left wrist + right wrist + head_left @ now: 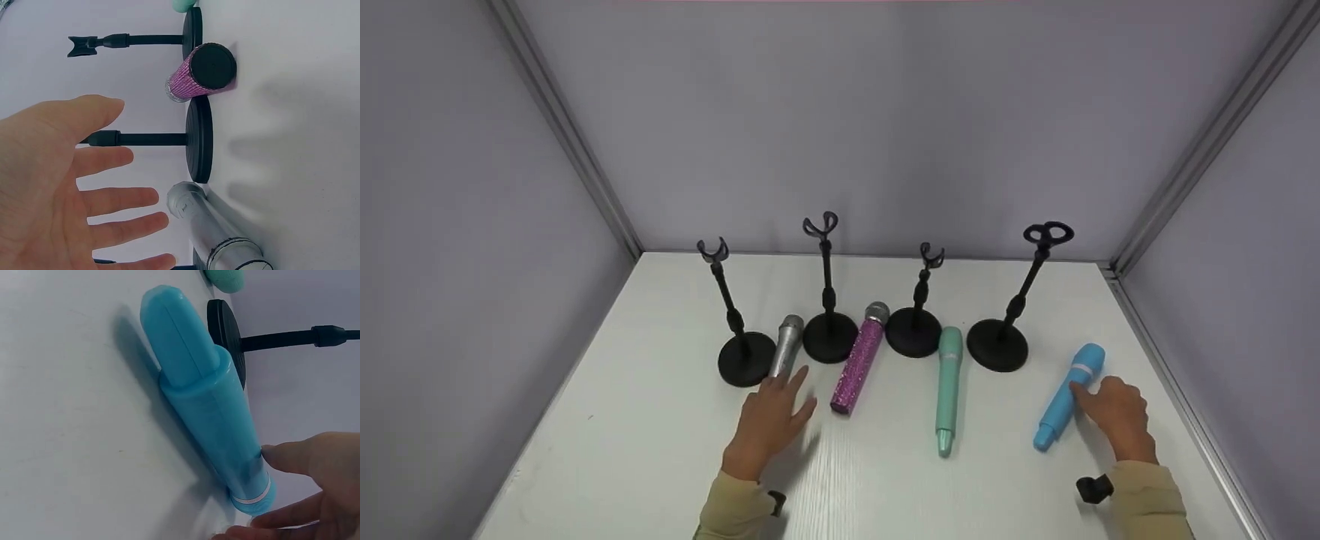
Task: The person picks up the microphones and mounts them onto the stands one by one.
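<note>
My left hand (769, 424) is spread with its fingers straight over the lower end of a silver microphone (787, 343). In the left wrist view that microphone (208, 225) lies just past the fingertips; contact is unclear. My right hand (1116, 412) is at the right side of a blue microphone (1069, 397) lying on the table. Its thumb (287, 457) meets the blue barrel, and the other fingers bend loosely near the head end, not closed around it. A glittery purple microphone (859, 367) and a mint green microphone (949, 390) lie between the hands.
Several black microphone stands with round bases line the back of the white table (622, 450): a far-left stand (746, 360), two middle stands (830, 337) (913, 334) and a right stand (997, 346). Grey panels (840, 127) enclose the back and sides.
</note>
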The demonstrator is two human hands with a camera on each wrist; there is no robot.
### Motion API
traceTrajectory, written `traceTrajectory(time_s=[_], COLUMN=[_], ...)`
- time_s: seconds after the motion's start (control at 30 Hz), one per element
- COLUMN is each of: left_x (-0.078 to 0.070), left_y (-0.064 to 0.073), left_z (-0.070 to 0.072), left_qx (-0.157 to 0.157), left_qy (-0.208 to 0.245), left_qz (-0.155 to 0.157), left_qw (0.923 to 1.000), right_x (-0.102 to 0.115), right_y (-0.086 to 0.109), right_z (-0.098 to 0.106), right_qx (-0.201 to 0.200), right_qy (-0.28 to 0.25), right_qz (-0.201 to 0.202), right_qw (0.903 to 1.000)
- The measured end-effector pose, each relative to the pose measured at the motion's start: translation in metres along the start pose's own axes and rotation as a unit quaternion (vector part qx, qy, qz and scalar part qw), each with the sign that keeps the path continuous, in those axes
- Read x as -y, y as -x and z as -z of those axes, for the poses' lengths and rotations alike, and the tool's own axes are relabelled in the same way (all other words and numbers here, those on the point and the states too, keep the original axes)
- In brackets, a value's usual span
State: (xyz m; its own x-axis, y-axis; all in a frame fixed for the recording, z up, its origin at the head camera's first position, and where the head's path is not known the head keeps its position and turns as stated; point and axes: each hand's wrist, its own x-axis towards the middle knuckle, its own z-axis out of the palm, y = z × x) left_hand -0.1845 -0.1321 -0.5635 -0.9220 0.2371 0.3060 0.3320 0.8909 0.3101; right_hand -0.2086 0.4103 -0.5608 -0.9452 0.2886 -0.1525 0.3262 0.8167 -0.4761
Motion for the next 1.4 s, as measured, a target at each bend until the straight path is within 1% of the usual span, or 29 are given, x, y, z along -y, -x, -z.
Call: traceTrajectory(time_s=[0.13,0.2,0.37,0.47,0.63,0.83,1.0,1.07,1.27,1.4], left_x=[-0.002,-0.003,-0.004,-0.002,-0.001,-0.002,-0.005,-0.005,-0.008,-0.009], left_y=[0.001,0.002,0.003,0.003,0.003,0.004,0.003,0.003,0.001,0.000], left_z=[0.001,0.001,-0.001,-0.002,-0.003,-0.004,-0.004,-0.005,-0.004,-0.005], left_qx=[0.001,0.003,-0.002,-0.002,0.003,0.003,-0.006,-0.001,0.027,0.029], left_qy=[-0.005,-0.005,-0.007,-0.009,-0.003,0.002,0.002,0.001,0.005,0.009], left_qz=[-0.001,-0.001,-0.002,0.000,0.006,0.001,-0.003,-0.001,0.008,0.008], left_qw=[1.0000,1.0000,1.0000,1.0000,1.0000,1.0000,1.0000,1.0000,0.9996,0.9995], right_x=[0.004,0.007,0.015,0.021,0.031,0.030,0.028,0.028,0.028,0.030], right_y=[-0.006,-0.008,-0.015,-0.020,-0.026,-0.027,-0.027,-0.028,-0.028,-0.027], right_z=[-0.001,-0.001,-0.001,-0.001,-0.001,-0.001,-0.003,-0.005,-0.009,-0.007], right_qx=[0.017,0.028,0.049,0.053,0.055,0.071,0.074,0.076,0.077,0.079], right_qy=[-0.016,-0.017,-0.015,-0.013,-0.009,-0.014,-0.012,-0.012,-0.025,-0.031], right_qz=[0.004,0.005,0.007,0.013,0.037,0.038,0.034,0.031,0.030,0.032], right_qw=[0.9997,0.9994,0.9987,0.9984,0.9978,0.9967,0.9966,0.9965,0.9963,0.9959])
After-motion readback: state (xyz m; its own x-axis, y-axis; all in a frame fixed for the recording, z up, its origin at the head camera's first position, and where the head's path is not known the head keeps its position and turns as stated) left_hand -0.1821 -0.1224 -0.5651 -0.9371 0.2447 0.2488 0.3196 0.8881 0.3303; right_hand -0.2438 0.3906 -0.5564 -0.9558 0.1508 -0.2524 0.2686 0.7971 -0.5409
